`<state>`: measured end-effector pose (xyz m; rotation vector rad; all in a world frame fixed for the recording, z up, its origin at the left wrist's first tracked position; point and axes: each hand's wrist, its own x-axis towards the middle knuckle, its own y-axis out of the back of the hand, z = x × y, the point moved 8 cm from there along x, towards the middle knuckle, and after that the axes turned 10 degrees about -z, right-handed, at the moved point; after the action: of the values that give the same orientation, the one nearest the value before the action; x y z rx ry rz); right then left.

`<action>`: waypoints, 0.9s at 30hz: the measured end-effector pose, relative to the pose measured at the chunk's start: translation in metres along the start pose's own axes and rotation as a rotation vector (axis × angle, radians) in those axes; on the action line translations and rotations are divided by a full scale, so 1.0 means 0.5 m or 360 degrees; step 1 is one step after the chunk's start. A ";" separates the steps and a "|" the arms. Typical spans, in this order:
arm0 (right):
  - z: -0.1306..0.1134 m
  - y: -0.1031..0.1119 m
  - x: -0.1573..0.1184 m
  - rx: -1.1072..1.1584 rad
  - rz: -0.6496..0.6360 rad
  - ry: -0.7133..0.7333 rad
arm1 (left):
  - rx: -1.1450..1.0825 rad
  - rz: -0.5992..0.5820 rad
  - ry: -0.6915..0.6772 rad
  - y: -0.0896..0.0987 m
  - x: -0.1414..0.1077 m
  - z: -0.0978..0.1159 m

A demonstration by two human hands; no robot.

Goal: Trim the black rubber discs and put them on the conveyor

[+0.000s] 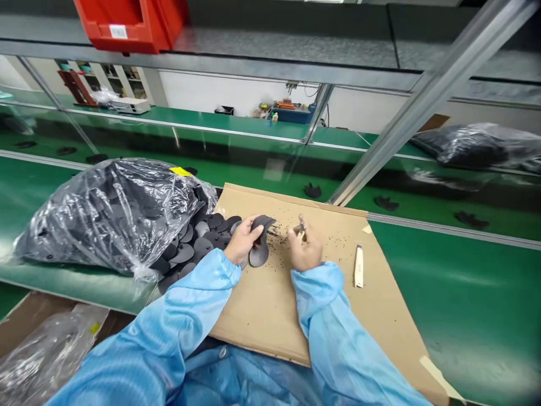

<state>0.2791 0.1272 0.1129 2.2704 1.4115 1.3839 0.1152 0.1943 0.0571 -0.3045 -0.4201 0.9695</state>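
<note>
My left hand (244,239) grips a curved black rubbery piece (265,221) between thumb and fingers, above the sheet of cardboard (270,310). Another black rounded piece (258,255) hangs or lies just under it; whether the two are joined I cannot tell. To the right, my right hand (306,248) is closed round a small metal tool (301,224), its upper end poking out above the fingers; blur hides its kind. Tiny black specks are scattered over the cardboard between and around both hands. A pale-handled utility knife (359,266) lies on the cardboard, right of my right hand.
Left of the cardboard, loose black oval pieces (203,246) spill from a big clear plastic bag (101,214). Several dark pieces lie on the green belt (270,169) behind. A slanted metal post (393,118) rises at the right; a red bin (131,25) sits on the overhead shelf.
</note>
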 end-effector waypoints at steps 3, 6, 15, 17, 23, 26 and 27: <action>-0.026 -0.027 -0.020 -0.0250 -0.0194 0.0128 | -0.0092 0.0083 -0.0019 0.021 -0.001 0.008; -0.051 -0.045 -0.037 -0.0473 -0.0332 0.0261 | -0.0216 0.0046 0.0066 0.022 -0.014 0.004; -0.071 -0.049 -0.041 -0.0675 -0.0308 0.0306 | -0.0340 -0.0058 0.0231 0.004 -0.025 -0.008; -0.070 -0.049 -0.042 -0.0684 -0.0306 0.0312 | -0.0357 -0.0064 0.0245 0.001 -0.026 -0.007; -0.067 -0.046 -0.043 -0.0714 -0.0356 0.0314 | -0.0359 -0.0074 0.0235 -0.002 -0.027 -0.001; -0.062 -0.047 -0.044 -0.0744 -0.0442 0.0283 | -0.0333 -0.0079 0.0216 -0.003 -0.028 0.002; -0.057 -0.050 -0.045 -0.0751 -0.0483 0.0253 | -0.0326 -0.0076 0.0218 -0.004 -0.028 0.002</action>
<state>0.2383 0.1145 0.1020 1.6163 1.2378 1.6095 0.1091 0.1815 0.0557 -0.5410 -0.4000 0.8546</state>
